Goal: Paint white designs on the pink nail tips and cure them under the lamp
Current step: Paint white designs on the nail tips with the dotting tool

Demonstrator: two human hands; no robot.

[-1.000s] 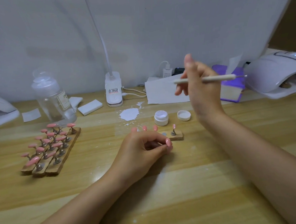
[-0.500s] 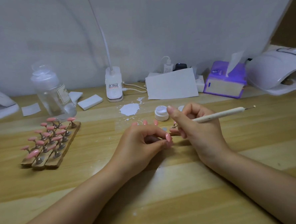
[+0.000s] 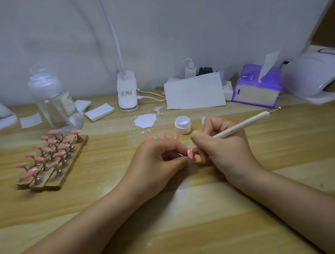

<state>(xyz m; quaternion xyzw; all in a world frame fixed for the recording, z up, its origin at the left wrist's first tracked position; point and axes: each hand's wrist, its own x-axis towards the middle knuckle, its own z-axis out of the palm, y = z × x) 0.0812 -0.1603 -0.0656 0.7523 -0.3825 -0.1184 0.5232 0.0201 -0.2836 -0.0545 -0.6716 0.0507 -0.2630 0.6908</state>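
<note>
Right hand (image 3: 223,149): fingers curled round a white dotting pen (image 3: 241,126), pen-style grip, working end down at frame centre, metal tip up toward upper right
Left hand (image 3: 157,159): thumb and forefinger pinched together, touching the right fingers; what's between them can't be made out
White gel pot (image 3: 182,124): open, just above the hands, with a white smear (image 3: 145,120) to its left
Pink nail tips (image 3: 52,151): on stands on wooden strips, left of frame
Curing lamp (image 3: 314,74): far upper right, beside a purple tissue box (image 3: 256,90)
Clear bottle (image 3: 53,98): upper left
</note>
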